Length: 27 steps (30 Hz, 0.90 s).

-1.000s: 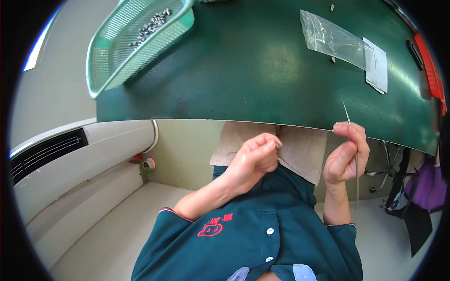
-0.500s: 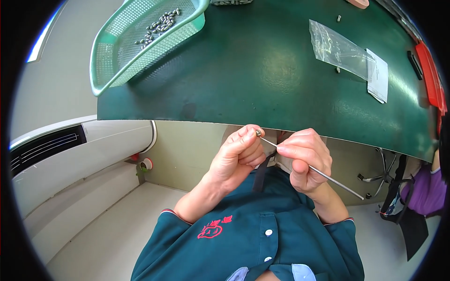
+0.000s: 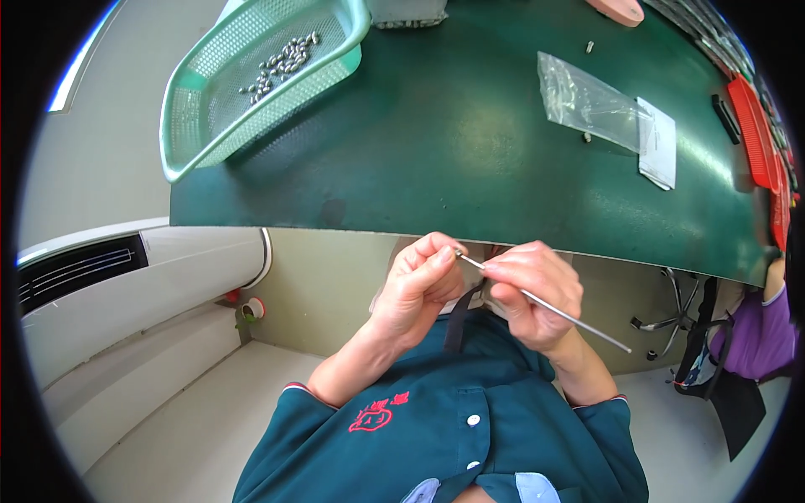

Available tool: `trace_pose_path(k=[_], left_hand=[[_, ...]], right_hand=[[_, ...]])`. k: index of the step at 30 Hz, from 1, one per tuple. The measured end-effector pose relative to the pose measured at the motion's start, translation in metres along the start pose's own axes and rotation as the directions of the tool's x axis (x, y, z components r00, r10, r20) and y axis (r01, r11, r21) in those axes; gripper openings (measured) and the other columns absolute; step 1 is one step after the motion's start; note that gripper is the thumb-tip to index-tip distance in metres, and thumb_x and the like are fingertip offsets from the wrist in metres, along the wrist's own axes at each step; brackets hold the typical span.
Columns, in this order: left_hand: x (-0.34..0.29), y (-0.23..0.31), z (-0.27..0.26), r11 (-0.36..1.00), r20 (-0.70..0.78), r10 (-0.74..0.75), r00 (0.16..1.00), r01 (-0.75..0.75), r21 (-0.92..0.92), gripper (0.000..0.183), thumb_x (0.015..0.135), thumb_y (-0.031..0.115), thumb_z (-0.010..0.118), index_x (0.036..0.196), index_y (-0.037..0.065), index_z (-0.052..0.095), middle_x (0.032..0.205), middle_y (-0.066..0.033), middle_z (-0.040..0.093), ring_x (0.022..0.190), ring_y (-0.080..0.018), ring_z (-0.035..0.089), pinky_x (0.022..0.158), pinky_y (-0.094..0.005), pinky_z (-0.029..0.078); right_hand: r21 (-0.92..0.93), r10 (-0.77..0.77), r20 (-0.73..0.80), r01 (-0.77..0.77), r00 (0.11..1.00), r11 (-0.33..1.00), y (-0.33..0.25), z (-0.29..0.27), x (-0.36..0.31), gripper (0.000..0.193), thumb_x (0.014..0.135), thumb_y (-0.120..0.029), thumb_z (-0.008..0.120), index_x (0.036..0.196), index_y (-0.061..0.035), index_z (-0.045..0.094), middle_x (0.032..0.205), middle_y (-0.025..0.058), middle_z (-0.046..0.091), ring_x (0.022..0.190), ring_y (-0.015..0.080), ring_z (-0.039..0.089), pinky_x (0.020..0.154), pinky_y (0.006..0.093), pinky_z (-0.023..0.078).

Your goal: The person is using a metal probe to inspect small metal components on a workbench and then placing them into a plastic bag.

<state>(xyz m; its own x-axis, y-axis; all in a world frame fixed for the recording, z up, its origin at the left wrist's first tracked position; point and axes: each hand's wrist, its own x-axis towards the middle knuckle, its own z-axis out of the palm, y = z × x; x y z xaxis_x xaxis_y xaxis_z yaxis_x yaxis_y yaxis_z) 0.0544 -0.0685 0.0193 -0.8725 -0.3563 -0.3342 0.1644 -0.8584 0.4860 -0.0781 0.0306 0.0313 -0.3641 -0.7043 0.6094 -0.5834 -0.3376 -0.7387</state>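
My left hand (image 3: 417, 293) pinches a small metal bead-like part (image 3: 459, 253) between thumb and forefinger, at the near edge of the table. In my right hand (image 3: 538, 293), closed fingers hold a thin metal rod (image 3: 579, 321). The rod slants, its narrow tip meeting the small part and its thick end jutting out to the lower right. Whether the tip goes into the part cannot be made out. Far left, a mint-green mesh basket (image 3: 289, 107) holds several similar shiny metal pieces (image 3: 289, 59).
On the green table (image 3: 402, 159) lie a clear plastic bag (image 3: 591, 101), a folded white paper (image 3: 660, 147) and two small metal pieces, one (image 3: 589, 47) beyond the bag. Red trays (image 3: 752, 134) line the right side. A person in purple (image 3: 759, 339) sits at the right.
The rod's tip and the small part are now closer together, with my left fingertips covering more of the part. The whole view has shifted slightly; both grips stay the same.
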Motion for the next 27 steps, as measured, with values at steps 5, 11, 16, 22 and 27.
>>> trace_pose_path(k=[5, 11, 16, 22, 27], left_hand=[[-0.004, -0.002, 0.007, 0.967, -0.09, 0.144, 0.985, -0.121, 0.224, 0.013, 0.089, 0.015, 0.056, 0.085, 0.002, 0.052, 0.06, 0.003, 0.039, 0.053, -0.006, 0.031, 0.05, -0.0242, 0.025], [-0.006, 0.006, 0.015, 0.954, -0.104, 0.193, 0.976, -0.162, 0.252, 0.01, 0.087, 0.009, 0.057, 0.082, 0.002, 0.052, 0.061, 0.0015, 0.046, 0.05, -0.0046, 0.03, 0.048, -0.0224, 0.023], [0.0, 0.009, 0.019, 0.955, 0.008, 0.201, 0.98, -0.198, 0.222, 0.011, 0.086, 0.011, 0.06, 0.081, 0.004, 0.055, 0.054, 0.0045, 0.041, 0.046, -0.0033, 0.027, 0.046, -0.0221, 0.021], [0.005, 0.008, 0.029, 0.937, -0.028, 0.244, 0.969, -0.228, 0.267, 0.014, 0.084, 0.014, 0.063, 0.08, 0.004, 0.053, 0.056, 0.0051, 0.04, 0.047, -0.0035, 0.027, 0.046, -0.0221, 0.021], [0.0, 0.004, 0.036, 0.896, -0.028, 0.337, 0.941, -0.312, 0.316, 0.013, 0.083, 0.011, 0.063, 0.081, 0.004, 0.052, 0.06, 0.0034, 0.046, 0.049, -0.0032, 0.031, 0.047, -0.0208, 0.023]], right_hand=[[-0.099, -0.067, 0.005, 0.067, 0.998, 0.993, -0.001, -0.006, -0.004, 0.018, 0.08, -0.018, 0.066, 0.091, -0.0033, 0.063, 0.083, 0.0111, 0.065, 0.07, 0.024, 0.063, 0.059, 0.0325, 0.052], [0.016, -0.09, -0.087, 0.092, 0.992, 0.996, -0.011, -0.002, 0.003, 0.015, 0.075, -0.006, 0.068, 0.088, -0.0007, 0.062, 0.085, 0.0118, 0.065, 0.072, 0.0254, 0.064, 0.062, 0.0312, 0.053], [0.263, 0.094, -0.091, -0.067, 0.991, 0.962, -0.015, -0.01, 0.007, 0.009, 0.076, -0.005, 0.066, 0.083, -0.001, 0.061, 0.082, 0.0117, 0.063, 0.07, 0.0255, 0.061, 0.06, 0.0312, 0.049], [0.053, -0.114, -0.161, 0.124, 0.98, 0.991, -0.011, -0.008, 0.006, 0.013, 0.075, -0.005, 0.067, 0.084, 0.0, 0.061, 0.085, 0.011, 0.063, 0.072, 0.0265, 0.062, 0.064, 0.0321, 0.051], [0.298, 0.071, -0.152, -0.023, 0.986, 0.954, -0.016, -0.016, 0.007, 0.01, 0.077, -0.005, 0.066, 0.084, -0.0001, 0.06, 0.081, 0.0113, 0.063, 0.072, 0.0262, 0.062, 0.062, 0.0318, 0.05]])
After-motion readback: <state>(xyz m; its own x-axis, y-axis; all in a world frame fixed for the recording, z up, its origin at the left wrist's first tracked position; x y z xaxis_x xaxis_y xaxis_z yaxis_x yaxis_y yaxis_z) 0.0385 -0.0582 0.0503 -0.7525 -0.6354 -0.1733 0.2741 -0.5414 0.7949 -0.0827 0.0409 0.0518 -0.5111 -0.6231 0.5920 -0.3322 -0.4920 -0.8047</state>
